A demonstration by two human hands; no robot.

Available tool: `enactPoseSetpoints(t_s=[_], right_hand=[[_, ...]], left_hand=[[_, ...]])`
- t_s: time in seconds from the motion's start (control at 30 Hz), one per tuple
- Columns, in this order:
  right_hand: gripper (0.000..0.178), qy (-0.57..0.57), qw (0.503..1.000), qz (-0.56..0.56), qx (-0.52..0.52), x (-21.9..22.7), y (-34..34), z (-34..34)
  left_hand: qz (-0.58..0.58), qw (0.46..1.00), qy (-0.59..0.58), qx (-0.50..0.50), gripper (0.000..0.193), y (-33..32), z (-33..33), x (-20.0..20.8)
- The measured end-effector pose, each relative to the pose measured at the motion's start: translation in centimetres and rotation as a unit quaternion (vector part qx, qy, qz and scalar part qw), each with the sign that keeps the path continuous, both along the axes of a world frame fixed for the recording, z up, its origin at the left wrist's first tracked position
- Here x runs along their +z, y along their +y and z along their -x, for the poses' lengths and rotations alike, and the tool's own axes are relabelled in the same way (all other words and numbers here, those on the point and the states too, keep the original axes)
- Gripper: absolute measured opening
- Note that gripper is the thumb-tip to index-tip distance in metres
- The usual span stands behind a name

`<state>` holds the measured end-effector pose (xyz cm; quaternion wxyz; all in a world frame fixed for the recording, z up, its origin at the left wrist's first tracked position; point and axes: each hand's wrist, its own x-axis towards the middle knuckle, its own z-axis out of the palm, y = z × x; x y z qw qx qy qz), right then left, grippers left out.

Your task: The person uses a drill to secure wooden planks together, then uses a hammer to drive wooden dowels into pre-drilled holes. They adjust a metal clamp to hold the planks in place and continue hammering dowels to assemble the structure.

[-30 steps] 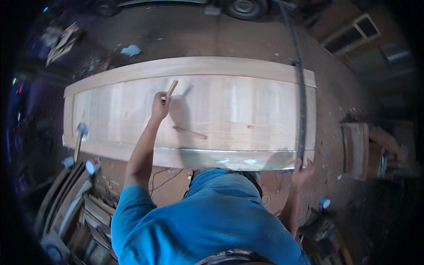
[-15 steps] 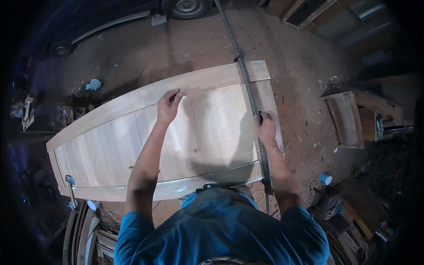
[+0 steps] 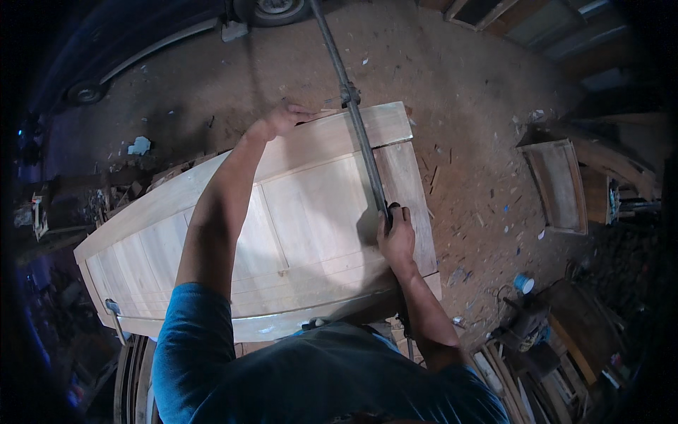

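Steadying a long bar clamp (image 3: 364,141) across a pale wooden panel (image 3: 311,205), the person seems to be lining things up at the far edge, ahead of tightening. The right hand (image 3: 397,237) has its grip closed round the bar, which runs from there toward eleven o'clock to a dark fitting (image 3: 349,95); the panel spreads beneath and away to nine. Between ten and eleven, the left hand (image 3: 282,119) reaches to the panel's far edge, fingers stretched toward a thin wood strip (image 3: 326,111) at three o'clock; from here I can't tell whether they pinch it. Next, I'd judge, calls for setting the strip flat between fitting and edge.
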<state>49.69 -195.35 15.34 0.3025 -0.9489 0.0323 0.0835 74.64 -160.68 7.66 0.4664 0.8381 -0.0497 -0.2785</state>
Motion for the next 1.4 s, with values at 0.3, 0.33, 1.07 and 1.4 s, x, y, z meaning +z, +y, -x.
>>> enactPoseSetpoints(t_s=[0.3, 0.33, 1.07, 1.4], right_hand=[[0.023, 0.020, 0.999, 0.005, -0.025, 0.1, 0.4, -0.4], [0.022, 0.011, 1.000, -0.002, -0.025, 0.2, 0.5, -0.4], [0.019, 0.006, 1.000, 0.012, -0.009, 0.1, 0.4, -0.1], [0.020, 0.002, 1.000, 0.017, -0.012, 0.4, 0.7, 0.1]], left_hand=[[0.087, 0.966, 0.236, 0.052, 0.052, -5.0, -3.8, -0.5], [0.101, 0.969, 0.213, 0.074, 0.053, -4.9, -3.7, -1.5], [0.143, 0.966, 0.185, 0.110, 0.051, -6.1, -2.2, 3.3], [0.160, 0.968, 0.169, 0.089, 0.066, -4.6, -3.1, -2.7]])
